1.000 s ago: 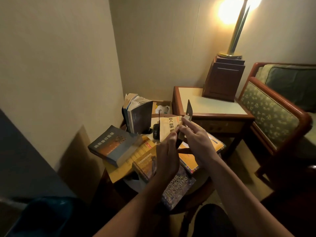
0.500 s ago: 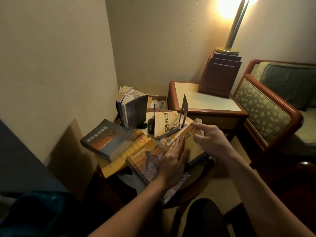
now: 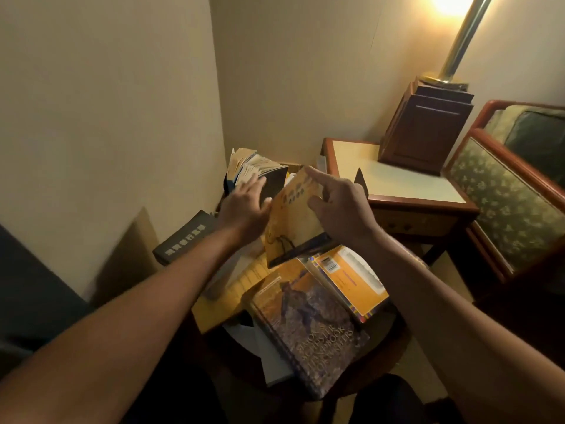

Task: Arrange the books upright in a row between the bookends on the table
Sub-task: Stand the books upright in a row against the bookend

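On the small round table [image 3: 394, 341] my right hand [image 3: 339, 203] holds an orange paperback [image 3: 290, 218] raised and tilted, thumb on its cover and index finger along its top edge. My left hand [image 3: 244, 206] reaches with straight fingers against the upright dark book with fanned pages [image 3: 272, 182] at the back left. A dark bookend tip [image 3: 360, 182] shows just behind my right hand. Lying flat are a brown handbook [image 3: 308, 325], an orange-yellow book [image 3: 351, 280], a yellow book [image 3: 232, 292] and a dark book with pale characters [image 3: 183, 240].
A wooden side table [image 3: 397, 182] stands at the back right and carries a brown box-shaped lamp base [image 3: 425, 130]. A green patterned armchair [image 3: 504, 194] is on the right. The wall [image 3: 122, 117] runs close along the table's left side.
My right hand has lifted the orange paperback off the pile and tipped it up. My left hand left the pile and moved back-left to the upright dark book.
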`<move>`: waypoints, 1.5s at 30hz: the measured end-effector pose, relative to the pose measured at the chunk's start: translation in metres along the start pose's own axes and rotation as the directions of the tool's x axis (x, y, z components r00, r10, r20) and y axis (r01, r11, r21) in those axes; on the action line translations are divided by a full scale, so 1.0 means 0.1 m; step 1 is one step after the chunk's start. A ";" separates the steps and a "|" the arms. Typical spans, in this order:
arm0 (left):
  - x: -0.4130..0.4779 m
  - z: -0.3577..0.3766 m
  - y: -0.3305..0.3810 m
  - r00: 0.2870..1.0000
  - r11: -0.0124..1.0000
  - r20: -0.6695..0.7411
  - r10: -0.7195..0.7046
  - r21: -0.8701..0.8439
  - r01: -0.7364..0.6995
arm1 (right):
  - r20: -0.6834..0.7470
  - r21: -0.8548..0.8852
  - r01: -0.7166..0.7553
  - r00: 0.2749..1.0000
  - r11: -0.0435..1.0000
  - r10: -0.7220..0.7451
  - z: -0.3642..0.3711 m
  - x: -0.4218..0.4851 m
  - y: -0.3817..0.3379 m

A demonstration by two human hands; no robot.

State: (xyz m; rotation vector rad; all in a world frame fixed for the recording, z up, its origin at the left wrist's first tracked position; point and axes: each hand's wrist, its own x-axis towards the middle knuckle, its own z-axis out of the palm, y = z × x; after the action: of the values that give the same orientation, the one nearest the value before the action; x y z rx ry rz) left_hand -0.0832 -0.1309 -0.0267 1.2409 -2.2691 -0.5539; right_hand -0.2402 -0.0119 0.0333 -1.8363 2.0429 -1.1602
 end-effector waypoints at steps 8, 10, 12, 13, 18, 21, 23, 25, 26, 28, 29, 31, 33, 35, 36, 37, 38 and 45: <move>0.60 -0.11 -0.72 0.993 0.915 0.111 0.030 0.396 -0.072 | 0.001 -0.021 -0.024 1.000 0.999 0.024 0.59 0.76 0.25; 0.63 -0.07 -0.82 0.989 0.894 0.110 0.096 0.427 -0.134 | -0.013 -0.035 -0.048 0.999 0.998 0.047 0.72 0.97 0.33; 0.65 -0.02 -0.88 0.982 0.885 0.070 0.176 0.426 -0.189 | -0.013 -0.055 -0.094 0.996 0.994 0.093 0.85 1.13 0.36; 0.67 -0.01 -0.91 0.976 0.882 0.039 0.216 0.420 -0.212 | -0.006 -0.059 -0.120 0.993 0.991 0.120 0.91 1.20 0.38; 0.71 -0.02 -0.97 0.941 0.854 -0.062 0.334 0.442 -0.274 | 0.103 -0.056 -0.221 0.969 0.974 0.226 1.21 1.41 0.31; 0.70 0.00 -1.03 0.929 0.873 -0.130 0.347 0.406 -0.269 | 0.142 -0.039 -0.247 0.958 0.968 0.250 1.38 1.49 0.26; 0.70 0.01 -1.08 0.934 0.896 -0.158 0.319 0.372 -0.243 | 0.166 -0.010 -0.234 0.959 0.972 0.232 1.49 1.51 0.24; 0.71 0.03 -1.11 0.935 0.915 -0.179 0.306 0.325 -0.238 | 0.199 0.068 -0.244 0.953 0.967 0.227 1.55 1.52 0.23; 0.71 0.04 -1.12 0.937 0.926 -0.187 0.295 0.297 -0.232 | 0.223 0.101 -0.264 0.946 0.959 0.237 1.56 1.51 0.22; 0.72 0.04 -1.16 0.942 0.934 -0.176 0.285 0.274 -0.231 | 0.232 0.150 -0.287 0.940 0.946 0.248 1.57 1.47 0.25; 0.73 0.03 -1.17 0.945 0.931 -0.156 0.287 0.275 -0.238 | 0.212 0.181 -0.288 0.945 0.940 0.249 1.58 1.44 0.27; 0.73 -0.01 -1.16 0.956 0.921 -0.065 0.285 0.294 -0.255 | 0.166 0.233 -0.285 0.954 0.930 0.251 1.57 1.39 0.30; 0.72 -0.04 -1.12 0.959 0.891 0.053 0.278 0.359 -0.278 | 0.153 0.218 -0.275 0.957 0.937 0.245 1.56 1.37 0.32; 0.75 -0.04 -1.05 0.957 0.854 0.124 0.262 0.432 -0.290 | 0.151 0.180 -0.256 0.961 0.950 0.230 1.52 1.36 0.33; 0.78 -0.05 -1.01 0.957 0.849 0.133 0.259 0.441 -0.291 | 0.143 0.186 -0.254 0.963 0.949 0.230 1.50 1.36 0.34; 0.83 -0.06 -0.97 0.959 0.853 0.126 0.254 0.438 -0.284 | 0.140 0.204 -0.259 0.962 0.944 0.234 1.46 1.35 0.34; 0.88 -0.06 -0.91 0.965 0.863 0.102 0.241 0.433 -0.262 | 0.140 0.225 -0.270 0.960 0.936 0.243 1.41 1.35 0.34; 1.24 -0.01 -0.48 0.995 0.870 0.062 0.081 0.482 -0.101 | -0.141 0.207 -0.038 0.988 0.978 0.068 0.70 1.34 0.45</move>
State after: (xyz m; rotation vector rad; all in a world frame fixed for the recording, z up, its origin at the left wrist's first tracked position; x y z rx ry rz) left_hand -0.1088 -0.2608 -0.0250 1.3412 -2.5790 0.0421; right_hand -0.2657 -0.1652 0.0062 -1.6354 1.9480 -1.4697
